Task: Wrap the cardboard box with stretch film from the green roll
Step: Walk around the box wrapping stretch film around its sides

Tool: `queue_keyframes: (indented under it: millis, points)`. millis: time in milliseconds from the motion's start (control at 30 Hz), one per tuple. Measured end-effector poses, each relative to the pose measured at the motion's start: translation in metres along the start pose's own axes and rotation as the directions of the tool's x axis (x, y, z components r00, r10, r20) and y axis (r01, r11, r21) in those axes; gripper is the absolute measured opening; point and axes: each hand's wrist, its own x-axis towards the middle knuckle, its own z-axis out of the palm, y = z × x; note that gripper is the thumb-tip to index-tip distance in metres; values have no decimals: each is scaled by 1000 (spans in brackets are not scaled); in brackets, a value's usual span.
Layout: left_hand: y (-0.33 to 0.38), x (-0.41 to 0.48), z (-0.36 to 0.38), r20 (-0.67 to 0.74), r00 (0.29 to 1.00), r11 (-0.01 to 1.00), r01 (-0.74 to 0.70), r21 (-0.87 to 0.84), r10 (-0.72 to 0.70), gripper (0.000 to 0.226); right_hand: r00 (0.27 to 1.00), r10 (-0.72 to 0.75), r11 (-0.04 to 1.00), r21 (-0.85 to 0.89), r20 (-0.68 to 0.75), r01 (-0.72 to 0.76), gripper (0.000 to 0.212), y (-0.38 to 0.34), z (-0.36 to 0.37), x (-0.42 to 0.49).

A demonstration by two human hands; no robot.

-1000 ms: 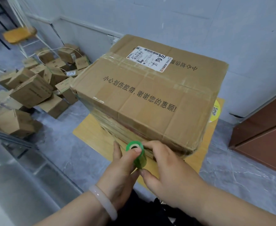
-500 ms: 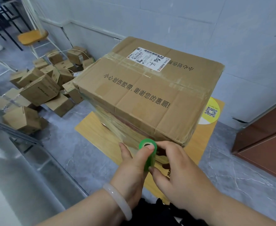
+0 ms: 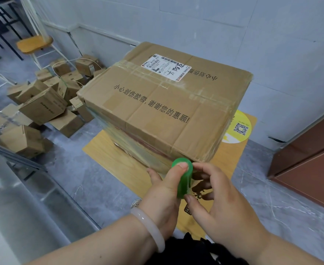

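Observation:
A large cardboard box (image 3: 163,104) with a white shipping label and black printed characters stands on a small wooden table (image 3: 107,152). Clear stretch film covers its near side face. The green roll (image 3: 184,180) stands upright against the box's near right corner. My left hand (image 3: 163,190) grips the roll, thumb pressed on its top end. My right hand (image 3: 220,203) touches the roll from the right, thumb at its lower end and fingers spread behind it.
A heap of several small cardboard boxes (image 3: 42,108) lies on the grey floor at the left. A stool with a yellow seat (image 3: 34,44) stands behind them. A white wall runs behind the box, and a brown cabinet (image 3: 310,165) is at the right.
Both hands have carried the green roll to the right along the box's near side, from near its middle to its right corner. The view shifted with them.

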Motion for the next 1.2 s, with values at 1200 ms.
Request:
queue_keyframes:
  millis: [1200]
  points:
    - [-26,-21,1,181,979,995,90,45,-96,147,989,117,991,-49,-88,-122,35,6,-20,-1]
